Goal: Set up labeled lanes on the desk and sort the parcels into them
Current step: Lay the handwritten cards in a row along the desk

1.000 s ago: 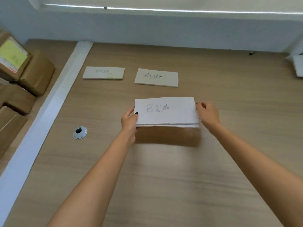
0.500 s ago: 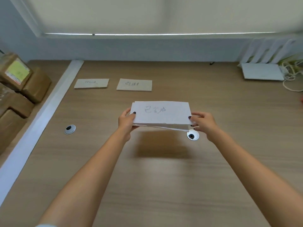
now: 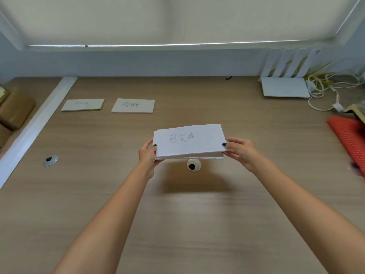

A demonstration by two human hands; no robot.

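Both hands, left hand (image 3: 147, 155) and right hand (image 3: 240, 150), pinch the third label card (image 3: 189, 141) above the bench (image 3: 177, 224); next, I'd guess, it lands right of the middle label (image 3: 133, 105).

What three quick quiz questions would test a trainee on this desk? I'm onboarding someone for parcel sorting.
1. How many label cards lie flat on the desk?
2. True or false: the held label card rests on the desk.
3. Which hands grip it? A) left only B) right only C) both

Key:
1. Two: the far left card and the middle card.
2. False; it is held above the desk.
3. C: left hand and right hand pinch its ends.
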